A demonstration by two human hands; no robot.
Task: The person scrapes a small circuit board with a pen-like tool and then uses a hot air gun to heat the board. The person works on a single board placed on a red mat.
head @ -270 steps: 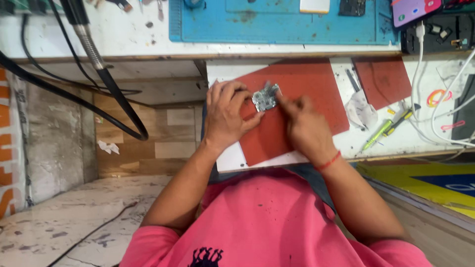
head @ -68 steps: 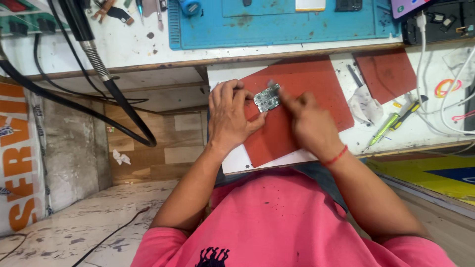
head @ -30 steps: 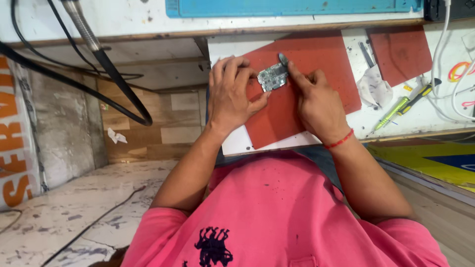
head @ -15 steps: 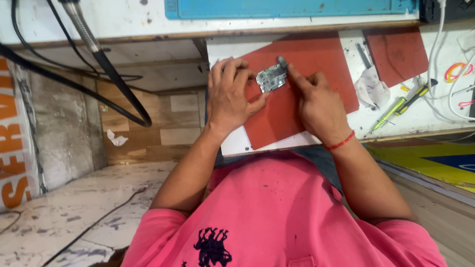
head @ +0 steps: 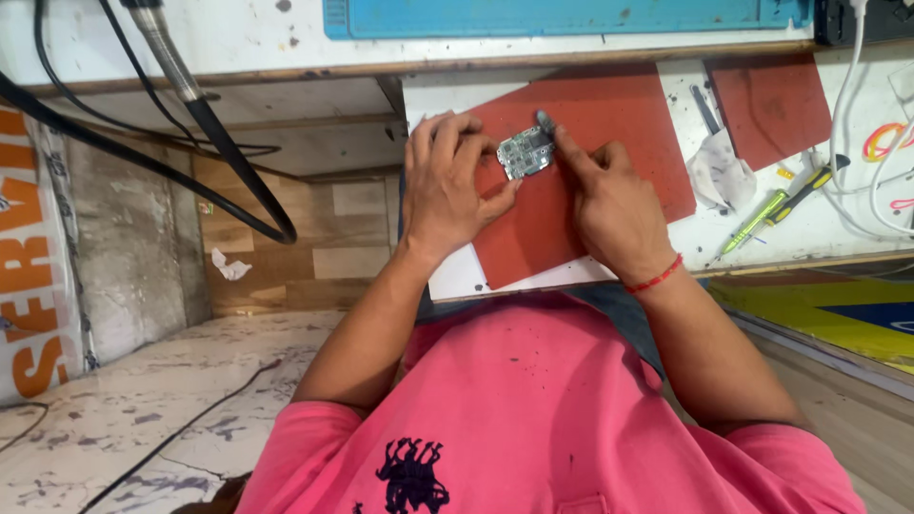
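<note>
Our left hand pinches the board from its left, long axis running left-right, while our right hand presses a tool at its far-right corner.

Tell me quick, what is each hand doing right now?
Left hand: fingers closed on the small circuit board, steadying it over the red mat.
Right hand: closed around a small tool whose tip is at the board.

One sign is seen: a tall white banner panel with large orange block lettering, set upright at the far left edge, against a grey wall and above a marbled floor, partly cut off by the frame. A yellow and blue printed board is laid flat at lower right.
</note>
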